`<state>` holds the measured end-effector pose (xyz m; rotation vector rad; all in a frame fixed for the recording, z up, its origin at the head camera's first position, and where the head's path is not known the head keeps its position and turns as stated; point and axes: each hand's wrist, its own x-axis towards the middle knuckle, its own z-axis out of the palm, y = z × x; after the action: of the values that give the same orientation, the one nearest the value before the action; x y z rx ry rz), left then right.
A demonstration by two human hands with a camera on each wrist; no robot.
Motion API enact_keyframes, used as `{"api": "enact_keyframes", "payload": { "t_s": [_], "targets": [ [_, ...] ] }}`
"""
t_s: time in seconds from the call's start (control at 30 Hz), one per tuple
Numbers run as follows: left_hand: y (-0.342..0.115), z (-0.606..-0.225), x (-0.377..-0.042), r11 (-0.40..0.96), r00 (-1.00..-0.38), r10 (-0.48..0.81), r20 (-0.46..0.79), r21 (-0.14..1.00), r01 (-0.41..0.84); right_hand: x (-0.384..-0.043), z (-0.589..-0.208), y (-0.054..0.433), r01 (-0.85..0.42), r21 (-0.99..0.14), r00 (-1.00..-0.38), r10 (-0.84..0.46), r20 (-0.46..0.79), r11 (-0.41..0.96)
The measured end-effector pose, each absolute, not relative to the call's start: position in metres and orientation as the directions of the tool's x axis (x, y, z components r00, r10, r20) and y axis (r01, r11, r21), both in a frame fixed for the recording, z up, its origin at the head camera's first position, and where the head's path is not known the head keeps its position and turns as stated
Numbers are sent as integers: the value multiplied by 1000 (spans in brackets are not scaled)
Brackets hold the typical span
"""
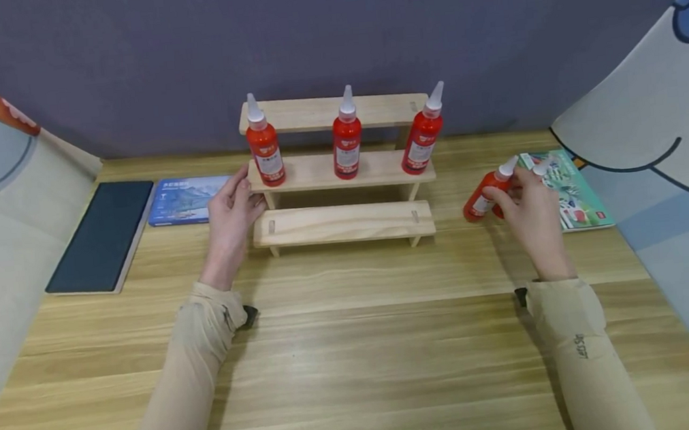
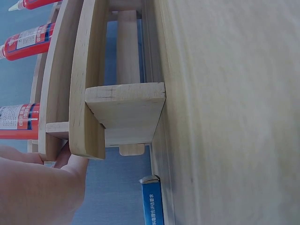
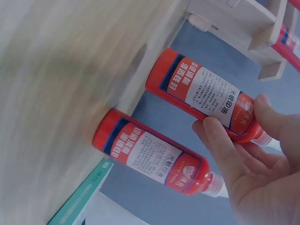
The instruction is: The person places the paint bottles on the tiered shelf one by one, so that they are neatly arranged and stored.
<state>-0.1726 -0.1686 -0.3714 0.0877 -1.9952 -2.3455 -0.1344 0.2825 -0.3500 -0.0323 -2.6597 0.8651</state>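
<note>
The wooden table (image 1: 356, 350) carries a three-step wooden rack (image 1: 343, 223), whose middle step holds three upright red bottles (image 1: 347, 148) with white nozzles. Well to the left of the left hand (image 1: 231, 218) lie a dark flat pad (image 1: 102, 235) and a blue booklet (image 1: 186, 200); under and just beyond the right hand (image 1: 532, 216) lies a green booklet (image 1: 573, 191).

The left hand's grip rests with relaxed, straight fingers against the left end of the rack, thumb tip touching the edge of the middle step; it clasps nothing.

The right hand's grip is curled round the neck end of one red bottle (image 3: 206, 96), which leans with its base on the table and its nozzle toward the palm. A second red bottle (image 3: 154, 157) stands just beside it, on the side of the grip away from the rack; whether the fingers also hold it cannot be told.

The held bottle looks like a small, light plastic squeeze bottle, smooth and a little slippery at the label, likely to give under hard pressure. The shoulder below the nozzle, or the labelled middle, seems the safest place to hold it.
</note>
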Motion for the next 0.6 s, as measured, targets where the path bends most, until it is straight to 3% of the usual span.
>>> {"api": "enact_keyframes", "payload": {
  "t_s": [0.6],
  "targets": [
    [-168, -370, -172, -165, -997, -76, -5, 986, 8, -125, -328, 267, -140, -599, -929, 104, 355, 788]
  ]
}}
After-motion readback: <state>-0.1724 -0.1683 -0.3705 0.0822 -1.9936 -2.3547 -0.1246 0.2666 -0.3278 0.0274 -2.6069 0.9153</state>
